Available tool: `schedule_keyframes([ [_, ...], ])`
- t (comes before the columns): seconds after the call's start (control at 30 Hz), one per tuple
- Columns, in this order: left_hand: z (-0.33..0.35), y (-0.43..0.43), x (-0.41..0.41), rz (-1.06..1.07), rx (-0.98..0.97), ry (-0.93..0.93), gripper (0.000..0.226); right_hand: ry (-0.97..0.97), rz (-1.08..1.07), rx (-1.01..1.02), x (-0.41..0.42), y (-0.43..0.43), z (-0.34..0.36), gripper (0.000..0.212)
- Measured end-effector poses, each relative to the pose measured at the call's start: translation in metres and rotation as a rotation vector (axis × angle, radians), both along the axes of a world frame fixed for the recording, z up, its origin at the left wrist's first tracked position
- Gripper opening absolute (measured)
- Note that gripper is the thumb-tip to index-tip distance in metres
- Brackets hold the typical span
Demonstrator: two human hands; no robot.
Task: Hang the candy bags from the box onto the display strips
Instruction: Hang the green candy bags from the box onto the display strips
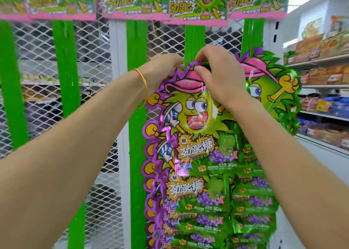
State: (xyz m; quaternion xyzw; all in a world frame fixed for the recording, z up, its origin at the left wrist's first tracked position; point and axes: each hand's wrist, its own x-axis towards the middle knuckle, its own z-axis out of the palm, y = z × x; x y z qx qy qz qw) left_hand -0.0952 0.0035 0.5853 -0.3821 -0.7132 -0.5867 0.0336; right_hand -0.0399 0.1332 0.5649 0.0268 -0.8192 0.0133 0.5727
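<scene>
A purple-edged candy bag point(188, 135) with a green cartoon figure hangs in front of a green display strip point(194, 39). My left hand point(162, 69), with a gold bangle on the wrist, pinches the bag's top left edge. My right hand point(217, 75) grips the top of the bag at the strip. A second candy bag point(272, 94), green-edged, hangs on the strip to the right point(252, 33). Below both bags, rows of small candy packets overlap. The box is out of view.
Bare green strips point(137, 60) hang to the left against white wire mesh point(88, 56). Pink and green header cards point(136, 1) run along the top. Store shelves with packaged goods point(324, 75) stand at the right.
</scene>
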Motion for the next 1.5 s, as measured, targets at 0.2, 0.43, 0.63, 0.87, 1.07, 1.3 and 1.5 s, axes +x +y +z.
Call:
schedule_keyframes([
  [0.2,-0.004,0.0,-0.004,-0.073,0.005,-0.014,0.036,-0.026,0.044,0.002,-0.001,0.005,-0.011,0.01],
  [0.43,-0.017,-0.008,-0.003,-0.093,0.085,-0.133,0.014,-0.096,0.107,-0.022,0.005,0.007,-0.029,0.013],
  [0.63,-0.072,-0.03,0.007,0.137,0.165,0.379,0.041,0.153,-0.17,0.087,0.023,-0.006,-0.052,0.034],
  [0.87,-0.262,-0.076,0.051,0.181,0.062,0.404,0.042,-0.205,0.464,-0.269,0.066,-0.081,-0.216,0.019],
  [1.07,-0.459,-0.138,0.076,0.082,-0.505,-0.103,0.045,-1.107,0.305,-0.557,0.075,-0.098,-0.454,0.015],
  [1.3,-0.517,-0.166,0.066,0.14,-0.727,-0.263,0.043,-1.85,0.063,-0.631,0.101,-0.119,-0.621,0.033],
  [1.5,-0.539,-0.176,0.056,0.144,-0.787,-0.339,0.031,-1.837,-0.363,-0.865,0.111,-0.124,-0.646,0.064],
])
